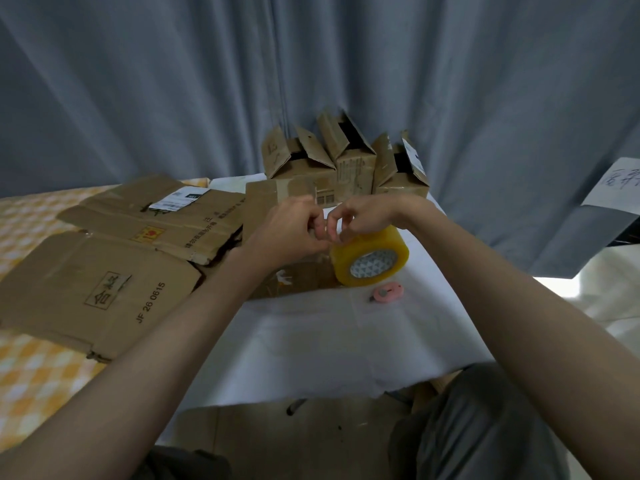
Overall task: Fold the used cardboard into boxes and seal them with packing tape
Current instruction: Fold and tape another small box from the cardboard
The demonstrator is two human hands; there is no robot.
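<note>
Grey curtain (173, 81) hangs behind a white cloth (311, 334) where the work sits. To start the strip cleanly, I judge the tape's loose end should be picked free and pulled straight, not at a slant. Left hand (287, 233) and right hand (363, 216) meet above the tape roll (370, 258), fingers curled and pinching together, seemingly at the tape's end, though that end is too small to see. A box (273, 206) stands behind them, a pink cutter (388, 292) beside the roll, folded boxes (346, 161) beyond, flat cardboard (97, 282) left.
</note>
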